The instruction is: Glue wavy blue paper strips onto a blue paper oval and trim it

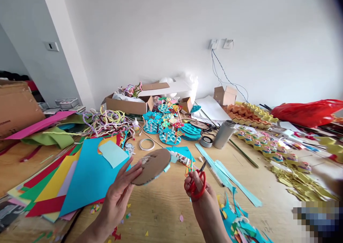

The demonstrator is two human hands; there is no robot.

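Note:
My left hand [118,191] grips a brown cardboard disc [154,168] by its left edge, thumb out of sight behind it. The disc is tilted above the table, with a strip of light blue showing at its right rim. In my right hand [205,202] are scissors with red handles [204,186], their dark blades pointing up and to the right. The scissors are apart from the disc. Just beyond the two hands lie a white glue tube [182,158] and a blue paper piece [186,151]. A roll of tape [146,144] rests behind the disc.
Coloured paper sheets [88,178] fan out on the left. Blue wave-and-fish decorations [170,136] stand at the back, beside a metal bottle [224,135]. Light blue strips [235,182] and blue scraps [230,218] lie right. Painted egg-carton pieces [268,146] line the far right.

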